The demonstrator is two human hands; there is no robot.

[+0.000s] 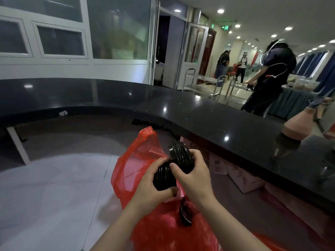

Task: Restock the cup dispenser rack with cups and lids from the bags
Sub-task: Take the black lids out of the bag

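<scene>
Nearest the camera, two bare forearms reached forward over a red plastic bag (145, 178) standing open on the pale tiled floor (54, 187). The left hand (154, 185) had its grip wrapped around the lower end of a stack of black lids (174, 163), thumb underneath and fingers curled over the top. The right hand (194, 171) gripped the upper end of the same stack, thumb pressed on the near side and fingers curled round the far side. The stack bent in the middle between the two hands, its ribbed edges fanned apart at the top. It was held in the air just above the bag's mouth. A single black lid (184, 212) lay on edge on the crumpled red plastic below the right wrist.

Just beyond the hands, to the right, cardboard boxes (241, 176) sat on the floor under the overhang of a curved black worktop (199, 113). On the worktop's right end stood a pink bottle-shaped object (297, 125), blurred.

Farther off, past the worktop, a person in dark clothes (268, 77) stood by a metal trolley (203, 82). Two more people (232, 64) stood in the corridor behind. White-framed windows (59, 40) filled the wall on the left.
</scene>
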